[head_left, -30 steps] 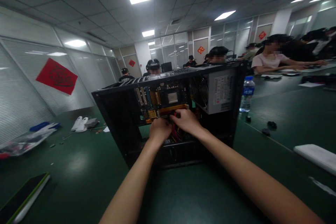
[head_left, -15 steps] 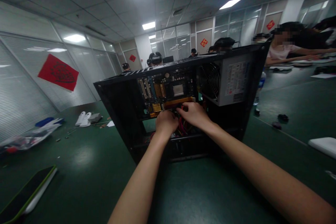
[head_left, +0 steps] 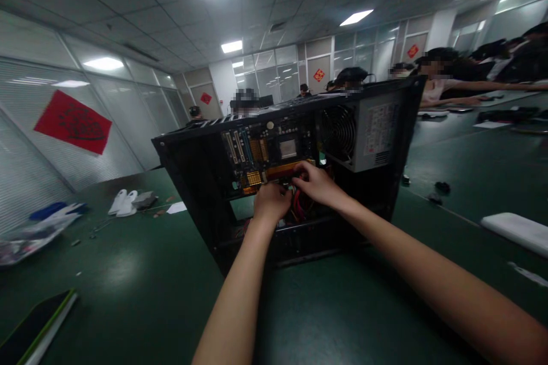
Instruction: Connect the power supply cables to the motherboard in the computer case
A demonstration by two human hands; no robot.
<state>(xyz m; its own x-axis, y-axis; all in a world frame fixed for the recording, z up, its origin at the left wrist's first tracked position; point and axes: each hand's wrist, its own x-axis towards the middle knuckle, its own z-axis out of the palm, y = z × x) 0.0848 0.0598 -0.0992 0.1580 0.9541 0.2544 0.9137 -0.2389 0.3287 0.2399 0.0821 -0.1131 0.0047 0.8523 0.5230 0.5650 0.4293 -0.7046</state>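
A black computer case [head_left: 188, 182] stands on the table, its open side toward me. Inside it is a motherboard [head_left: 274, 145], with a grey power supply [head_left: 377, 134] at upper right. Both my hands reach in at the board's lower edge. My left hand [head_left: 272, 204] is closed, its fingertips curled and partly hidden beside the coloured cables [head_left: 301, 206]. My right hand [head_left: 317, 185] pinches at the top of these cables, just below the orange memory slots [head_left: 280, 170]. What lies between the left fingers is hidden.
A green-edged black object [head_left: 38, 325] lies at the near left. White objects [head_left: 124, 203] and a plastic bag [head_left: 38, 239] are farther left. At right are a white box [head_left: 516, 231] and small dark pieces [head_left: 440, 187]. Other people sit beyond the case.
The view has turned slightly right, so the surroundings sit farther left. My right hand has risen a little along the board's edge; the left stays low by the cables.
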